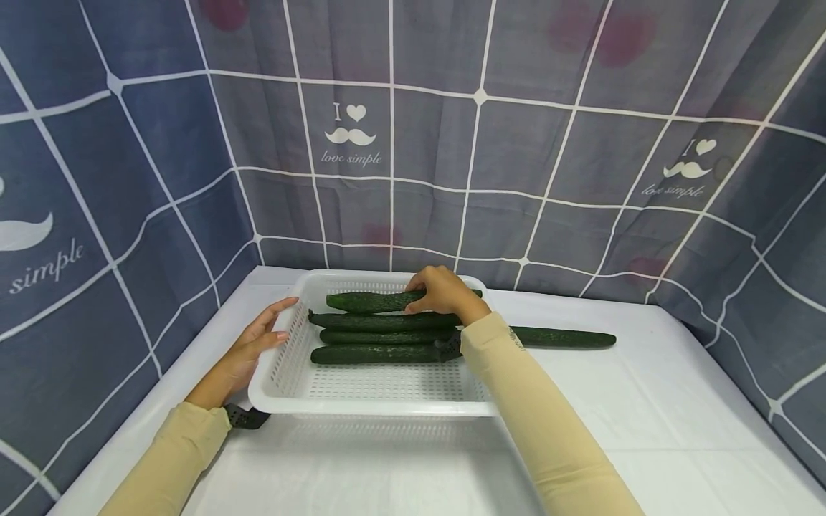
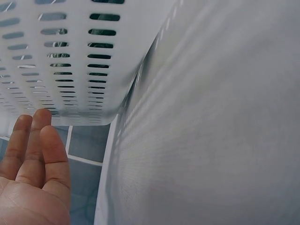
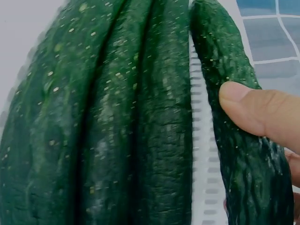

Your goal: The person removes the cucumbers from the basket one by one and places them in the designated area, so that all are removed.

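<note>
My right hand [image 1: 445, 294] pinches a dark green cucumber [image 1: 364, 302] at the far side of a white perforated plastic basket [image 1: 374, 408]. In the right wrist view the thumb [image 3: 248, 105] presses on the skin of this cucumber [image 3: 213, 51], and a narrow gap parts it from its neighbours. Three more cucumbers [image 1: 371, 354] lie side by side in the basket, nearer me. At the basket's left rim is my left hand [image 1: 248, 351], its fingers extended. The left wrist view shows these fingers [image 2: 54, 145] close by the slotted basket wall [image 2: 75, 101].
Another cucumber [image 1: 568, 337] lies on the white tabletop [image 1: 645, 401] to the right of the basket, its near end hidden behind my right sleeve [image 1: 548, 423]. A grey-blue checked curtain [image 1: 426, 136] stands behind the table and along both sides.
</note>
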`<state>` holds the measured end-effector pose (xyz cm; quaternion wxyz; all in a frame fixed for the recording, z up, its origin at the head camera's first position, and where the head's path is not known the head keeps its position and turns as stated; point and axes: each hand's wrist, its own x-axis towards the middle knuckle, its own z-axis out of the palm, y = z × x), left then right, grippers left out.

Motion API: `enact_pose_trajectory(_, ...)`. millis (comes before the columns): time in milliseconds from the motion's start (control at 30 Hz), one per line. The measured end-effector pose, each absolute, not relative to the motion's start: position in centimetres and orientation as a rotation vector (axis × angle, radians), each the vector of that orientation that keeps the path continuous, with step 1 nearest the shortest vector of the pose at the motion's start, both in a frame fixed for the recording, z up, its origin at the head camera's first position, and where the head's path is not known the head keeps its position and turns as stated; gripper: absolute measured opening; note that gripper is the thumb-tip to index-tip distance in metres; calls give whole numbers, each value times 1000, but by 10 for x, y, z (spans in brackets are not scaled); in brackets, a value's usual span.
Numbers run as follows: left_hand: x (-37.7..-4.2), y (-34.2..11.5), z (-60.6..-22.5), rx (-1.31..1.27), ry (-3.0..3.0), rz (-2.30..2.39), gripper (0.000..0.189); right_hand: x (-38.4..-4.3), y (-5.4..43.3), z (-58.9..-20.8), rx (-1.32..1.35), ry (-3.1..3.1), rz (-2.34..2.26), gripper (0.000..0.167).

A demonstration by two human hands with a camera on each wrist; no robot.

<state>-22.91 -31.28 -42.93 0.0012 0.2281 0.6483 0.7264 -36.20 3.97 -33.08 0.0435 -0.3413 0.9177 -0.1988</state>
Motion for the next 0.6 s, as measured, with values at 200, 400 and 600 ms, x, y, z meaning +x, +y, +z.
enact_pose_trajectory(200, -229, -314, -429, 755, 2009, 2291, 61, -357, 41, -323, -1049, 2816, -630, 42)
enact_pose_trajectory(400, -230, -315, -430, 730, 2021, 2290, 61, -354, 41, -314, -1044, 2848, -622, 41)
enact_pose_trajectory(600, -229, -314, -429, 712, 2019, 2287, 60, -347, 46, -306, -1070, 2862, -633, 41)
